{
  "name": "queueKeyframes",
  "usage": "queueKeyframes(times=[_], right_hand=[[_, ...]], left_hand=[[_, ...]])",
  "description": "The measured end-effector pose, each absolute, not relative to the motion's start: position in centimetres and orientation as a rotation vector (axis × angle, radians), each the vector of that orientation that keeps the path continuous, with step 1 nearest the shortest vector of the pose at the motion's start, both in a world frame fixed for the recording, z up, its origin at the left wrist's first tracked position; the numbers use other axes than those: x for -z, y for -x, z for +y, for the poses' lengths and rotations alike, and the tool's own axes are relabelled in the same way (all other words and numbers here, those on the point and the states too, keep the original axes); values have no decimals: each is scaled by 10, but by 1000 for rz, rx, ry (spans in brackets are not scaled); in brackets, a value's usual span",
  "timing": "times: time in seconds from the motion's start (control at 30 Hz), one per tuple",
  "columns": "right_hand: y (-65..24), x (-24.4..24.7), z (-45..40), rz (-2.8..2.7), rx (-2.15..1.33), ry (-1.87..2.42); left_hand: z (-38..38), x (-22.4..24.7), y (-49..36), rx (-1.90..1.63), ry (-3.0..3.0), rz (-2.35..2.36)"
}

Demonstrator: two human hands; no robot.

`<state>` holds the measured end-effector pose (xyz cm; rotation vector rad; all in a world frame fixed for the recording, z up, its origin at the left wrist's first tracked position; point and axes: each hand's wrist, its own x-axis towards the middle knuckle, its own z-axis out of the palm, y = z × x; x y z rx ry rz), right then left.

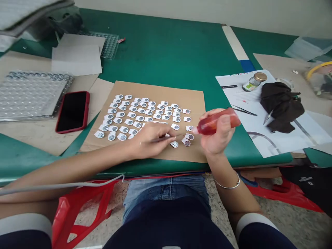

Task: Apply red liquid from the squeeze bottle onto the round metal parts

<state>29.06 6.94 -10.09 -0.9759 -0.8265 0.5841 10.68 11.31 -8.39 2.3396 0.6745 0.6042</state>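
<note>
My right hand (216, 136) is closed round a red squeeze bottle (210, 124), tilted with its pale nozzle pointing left over the cardboard sheet (160, 91). My left hand (153, 140) rests on the sheet, pinching a thin, slender tool (159, 139) whose exact kind I cannot make out. Several small white tabbed pieces with round dark-patterned faces (123, 129) lie in rows on the cardboard. One such piece (174, 144) is just below my left fingertips, and another (186, 141) lies between my hands. My left hand hides part of the rows.
A red-cased phone (72, 112) and a clear bubbled tray (33, 93) lie left. To the right, papers (233, 90) carry a small jar (254, 81), tweezers (243, 110) and a dark cloth (281, 105). A grey cable (85, 184) crosses near my left forearm. Another person's arm (261, 173) shows at lower right.
</note>
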Motion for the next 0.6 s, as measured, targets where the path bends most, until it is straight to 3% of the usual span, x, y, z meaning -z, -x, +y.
queueKeyframes(times=[0.17,0.6], right_hand=[[-268,114,60,-863,-624,1036],[-267,118,57,-978,-543,1135]], left_hand=[[97,108,-86,-715,-2464,359],[90,123,-85,-695,-2542,430]])
